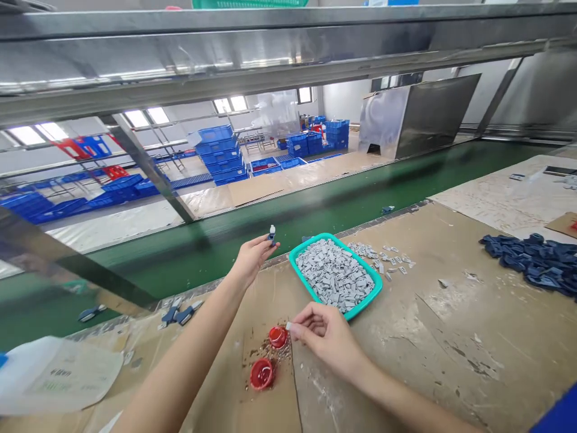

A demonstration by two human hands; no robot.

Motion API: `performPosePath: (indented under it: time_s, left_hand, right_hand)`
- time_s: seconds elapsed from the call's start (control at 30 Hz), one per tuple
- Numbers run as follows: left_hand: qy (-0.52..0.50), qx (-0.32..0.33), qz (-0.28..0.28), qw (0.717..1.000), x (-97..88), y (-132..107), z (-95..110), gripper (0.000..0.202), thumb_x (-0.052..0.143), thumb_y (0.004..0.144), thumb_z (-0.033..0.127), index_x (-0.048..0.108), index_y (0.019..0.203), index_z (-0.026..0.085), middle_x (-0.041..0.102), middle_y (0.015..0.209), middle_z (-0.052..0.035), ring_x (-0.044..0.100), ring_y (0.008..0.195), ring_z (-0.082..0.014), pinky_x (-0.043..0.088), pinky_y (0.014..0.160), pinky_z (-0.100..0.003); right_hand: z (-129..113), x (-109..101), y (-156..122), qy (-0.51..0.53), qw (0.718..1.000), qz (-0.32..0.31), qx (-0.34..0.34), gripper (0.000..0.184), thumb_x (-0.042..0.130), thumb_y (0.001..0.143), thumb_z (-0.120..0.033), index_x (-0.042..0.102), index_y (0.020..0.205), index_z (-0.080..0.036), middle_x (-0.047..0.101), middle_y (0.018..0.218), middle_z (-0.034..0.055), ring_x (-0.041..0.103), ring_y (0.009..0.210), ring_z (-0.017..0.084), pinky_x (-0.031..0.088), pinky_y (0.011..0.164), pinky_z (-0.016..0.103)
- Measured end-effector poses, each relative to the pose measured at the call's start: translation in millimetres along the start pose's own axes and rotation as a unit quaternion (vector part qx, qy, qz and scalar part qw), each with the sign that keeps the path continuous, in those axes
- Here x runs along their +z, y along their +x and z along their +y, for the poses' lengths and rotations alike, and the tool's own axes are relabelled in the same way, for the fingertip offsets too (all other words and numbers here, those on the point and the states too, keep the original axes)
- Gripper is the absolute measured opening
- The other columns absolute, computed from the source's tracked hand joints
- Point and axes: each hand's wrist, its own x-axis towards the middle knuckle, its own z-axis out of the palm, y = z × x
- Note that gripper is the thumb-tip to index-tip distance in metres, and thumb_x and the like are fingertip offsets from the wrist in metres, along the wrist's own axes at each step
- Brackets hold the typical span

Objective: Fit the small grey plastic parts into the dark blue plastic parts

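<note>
My left hand [251, 257] is stretched forward near the table's far edge, its fingertips pinched on a small blue-and-white part [271, 234]. My right hand [325, 334] rests nearer to me, fingers pinched on a small grey-white piece [288, 326] right beside a red cap [278, 337]. A second red cap [262, 373] lies just below it, with crumbs around both. A teal tray [301, 275] heaped with several small grey pieces sits just beyond my right hand.
A green conveyor belt [279, 225] runs past the cardboard-covered table [451, 337]. Loose grey pieces [383, 255] lie right of the tray, a pile of dark blue parts [536, 261] far right, blue parts [178, 314] and a plastic bag [54, 376] at left. A metal frame hangs overhead.
</note>
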Motion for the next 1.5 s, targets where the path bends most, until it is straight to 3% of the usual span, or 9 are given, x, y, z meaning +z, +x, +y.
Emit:
performPosePath:
  time_s: [0.23, 0.37, 0.43, 0.5, 0.57, 0.73, 0.97, 1.17, 1.5]
  left_hand:
    - [-0.228, -0.131, 0.014, 0.965, -49.7, -143.0, 6.7, 0.02, 0.074, 0.069, 0.02, 0.065, 0.086, 0.016, 0.07, 0.11, -0.0113, 0.066, 0.105, -0.023, 0.052, 0.091, -0.028]
    - [-0.17, -0.145, 0.052, 0.973, -48.0, -190.6, 4.6, 0.054, 0.084, 0.06, 0.023, 0.061, 0.108, 0.023, 0.071, 0.091, -0.0022, 0.068, 0.086, -0.0166, 0.052, 0.078, -0.025]
    - [-0.143, -0.145, 0.072, 0.976, -43.6, -203.0, -0.4, 0.053, 0.083, 0.062, 0.029, 0.062, 0.11, 0.022, 0.066, 0.08, 0.0014, 0.064, 0.069, -0.012, 0.05, 0.064, -0.021]
    - [-0.144, -0.146, 0.09, 0.975, -40.0, -210.3, -7.6, 0.039, 0.079, 0.067, 0.035, 0.066, 0.1, 0.019, 0.059, 0.069, 0.0034, 0.056, 0.058, -0.0081, 0.046, 0.054, -0.018]
    - [-0.175, -0.154, 0.105, 0.967, -38.2, -214.9, -14.9, 0.034, 0.077, 0.071, 0.037, 0.068, 0.097, 0.018, 0.06, 0.072, 0.0022, 0.056, 0.061, -0.0072, 0.047, 0.058, -0.016]
    - [-0.257, -0.166, 0.062, 0.95, -32.2, -222.6, -22.1, 0.044, 0.074, 0.074, 0.035, 0.065, 0.116, 0.023, 0.061, 0.122, -0.0054, 0.065, 0.094, -0.0158, 0.051, 0.089, -0.027]
    - [-0.109, -0.023, 0.081, 0.99, -2.5, -225.7, -16.3, 0.019, 0.079, 0.067, 0.026, 0.075, 0.085, 0.02, 0.073, 0.09, -0.0038, 0.067, 0.084, -0.0182, 0.055, 0.075, -0.025]
    - [-0.137, -0.076, 0.062, 0.986, 11.8, -230.4, -14.5, 0.024, 0.079, 0.066, 0.022, 0.075, 0.09, 0.022, 0.075, 0.082, -0.0016, 0.07, 0.07, -0.0179, 0.059, 0.068, -0.027]
    - [-0.071, 0.007, 0.05, 0.996, 18.6, -231.9, -13.7, 0.025, 0.075, 0.07, 0.02, 0.075, 0.095, 0.022, 0.074, 0.087, -0.0031, 0.07, 0.076, -0.0185, 0.058, 0.071, -0.028]
  right_hand:
    - [-8.6, -4.9, -6.6, -0.004, 1.0, -0.019, 0.014, 0.025, 0.07, 0.077, -0.04, 0.064, 0.078, -0.015, 0.069, 0.073, 0.0055, 0.064, 0.067, 0.016, 0.05, 0.061, 0.026]
    - [-5.8, -5.0, -7.4, -0.011, 0.999, -0.025, 0.021, 0.026, 0.07, 0.078, -0.041, 0.064, 0.079, -0.016, 0.069, 0.072, 0.0046, 0.063, 0.065, 0.015, 0.049, 0.058, 0.025]
    - [-4.0, -5.1, -7.1, -0.017, 0.999, -0.024, 0.026, 0.026, 0.07, 0.077, -0.042, 0.064, 0.078, -0.016, 0.07, 0.073, 0.0049, 0.062, 0.065, 0.015, 0.048, 0.057, 0.024]
    - [-3.1, -5.5, -6.7, -0.022, 0.999, -0.023, 0.033, 0.026, 0.071, 0.077, -0.042, 0.064, 0.078, -0.016, 0.07, 0.073, 0.0051, 0.062, 0.063, 0.014, 0.048, 0.057, 0.024]
    - [-3.1, -6.5, -6.2, -0.023, 0.999, -0.024, 0.039, 0.027, 0.071, 0.076, -0.042, 0.064, 0.078, -0.016, 0.071, 0.072, 0.0051, 0.061, 0.062, 0.014, 0.047, 0.056, 0.024]
    - [-2.8, -9.5, -6.0, -0.019, 0.999, -0.017, 0.041, 0.026, 0.073, 0.075, -0.04, 0.065, 0.081, -0.016, 0.071, 0.072, 0.0042, 0.061, 0.062, 0.012, 0.046, 0.055, 0.022]
    - [-9.4, -2.1, -15.0, -0.003, 0.998, -0.043, 0.048, 0.023, 0.075, 0.075, -0.039, 0.067, 0.081, -0.018, 0.071, 0.072, 0.003, 0.061, 0.062, 0.012, 0.044, 0.051, 0.02]
    - [-16.7, 3.2, -21.6, -0.015, 0.996, -0.082, 0.043, 0.017, 0.075, 0.075, -0.034, 0.069, 0.078, -0.018, 0.07, 0.07, 0.0021, 0.064, 0.065, 0.013, 0.048, 0.058, 0.022]
    - [-12.4, 0.5, -19.8, -0.035, 0.985, -0.137, 0.1, 0.024, 0.073, 0.075, -0.033, 0.057, 0.084, -0.018, 0.065, 0.066, -0.0005, 0.062, 0.063, 0.013, 0.048, 0.061, 0.025]
